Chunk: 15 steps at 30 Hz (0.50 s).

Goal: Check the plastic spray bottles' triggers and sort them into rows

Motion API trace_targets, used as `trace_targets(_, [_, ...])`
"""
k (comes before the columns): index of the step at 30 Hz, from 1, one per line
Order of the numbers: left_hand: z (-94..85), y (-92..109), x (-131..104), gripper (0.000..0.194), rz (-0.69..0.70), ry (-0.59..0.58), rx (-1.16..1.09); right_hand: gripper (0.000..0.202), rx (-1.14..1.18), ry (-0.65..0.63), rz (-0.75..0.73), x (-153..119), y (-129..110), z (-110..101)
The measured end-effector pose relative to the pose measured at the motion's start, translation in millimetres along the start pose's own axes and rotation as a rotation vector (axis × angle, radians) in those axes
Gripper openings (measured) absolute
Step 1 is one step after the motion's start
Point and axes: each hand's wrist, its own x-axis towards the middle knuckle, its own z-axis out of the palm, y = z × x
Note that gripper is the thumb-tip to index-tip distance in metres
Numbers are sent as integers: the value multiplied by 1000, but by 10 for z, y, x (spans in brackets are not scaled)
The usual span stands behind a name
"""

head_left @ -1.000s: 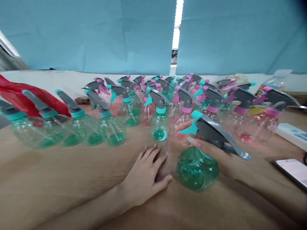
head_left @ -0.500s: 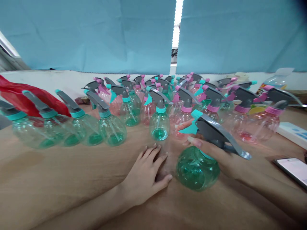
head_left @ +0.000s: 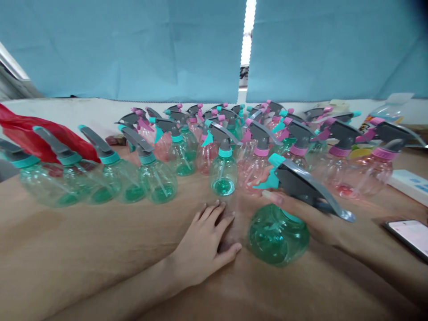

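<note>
My right hand (head_left: 297,207) is closed around the neck of a green spray bottle (head_left: 279,236), just below its grey head with a turquoise nozzle and trigger. The bottle is tilted, its base towards me. Flat on the wooden table (head_left: 110,254) lies my left hand (head_left: 203,243), fingers spread, holding nothing. Just beyond its fingertips stands another green spray bottle (head_left: 223,176) with a turquoise collar. A pink spray bottle (head_left: 256,167) is behind the right hand, partly hidden by it.
Several green spray bottles (head_left: 157,180) line the left side. More pink and green ones crowd the back, including a pink one (head_left: 374,171) at right. A red bag (head_left: 43,133) lies far left. A phone (head_left: 409,238) and a white box (head_left: 409,185) are at the right edge.
The held green spray bottle sits slightly further right in the picture, along with most of the scene. My right hand keeps its hold, and the left hand rests as before.
</note>
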Motion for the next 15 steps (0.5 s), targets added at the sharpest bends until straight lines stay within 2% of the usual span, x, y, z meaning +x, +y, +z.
trace_targets(6, [2,-9,3,56,-5,-15,13,26,130,-25,66,-31,68,-26])
trace_targets(10, [22,-23,-5,56,5,-2,13,26,87,-51,112,-31,70,-44])
trace_targets(15, [12,-10,-5,56,4,-14,7,23,-13,55,68,-33,-37,-51])
